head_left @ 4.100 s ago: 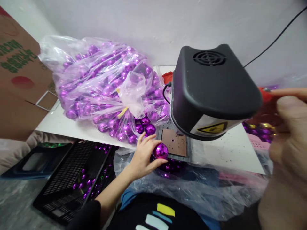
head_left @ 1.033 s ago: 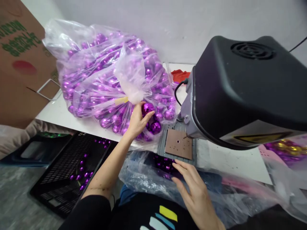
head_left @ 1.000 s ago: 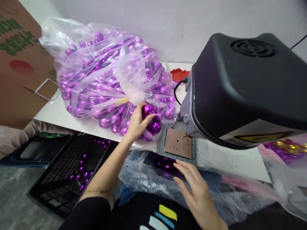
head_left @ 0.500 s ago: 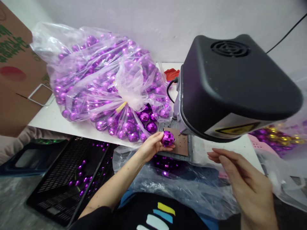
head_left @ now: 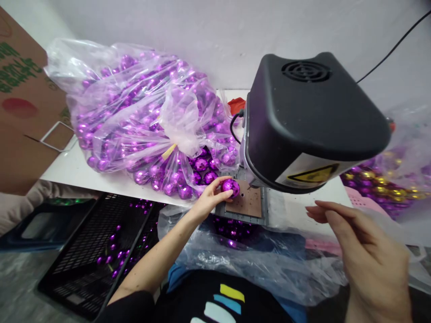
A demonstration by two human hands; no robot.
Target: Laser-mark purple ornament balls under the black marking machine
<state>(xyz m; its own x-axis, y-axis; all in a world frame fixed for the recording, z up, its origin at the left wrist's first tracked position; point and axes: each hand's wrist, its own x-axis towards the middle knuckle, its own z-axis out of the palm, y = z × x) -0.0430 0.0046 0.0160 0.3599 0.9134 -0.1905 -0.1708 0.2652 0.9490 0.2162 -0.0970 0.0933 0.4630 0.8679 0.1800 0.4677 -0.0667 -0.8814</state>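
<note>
My left hand point(head_left: 209, 198) is closed round a faceted purple ball point(head_left: 230, 187), holding it at the left edge of the brown plate point(head_left: 248, 203) under the black machine head point(head_left: 311, 120). My right hand point(head_left: 367, 251) hovers at the lower right with fingers stretched out and holding nothing, just right of the plate. A large clear bag of purple balls point(head_left: 141, 121) lies on the white table point(head_left: 72, 168) just behind my left hand.
A clear bag with finished purple balls point(head_left: 235, 242) hangs at my lap below the plate. A black slatted crate point(head_left: 101, 251) with a few loose balls sits at the lower left. A bag of gold and purple balls point(head_left: 387, 184) lies right. A cardboard box point(head_left: 20, 112) stands far left.
My left hand took a ball from the big bag and carried it to the plate under the machine head. My right hand lifted from the lap bag and drifted right.
</note>
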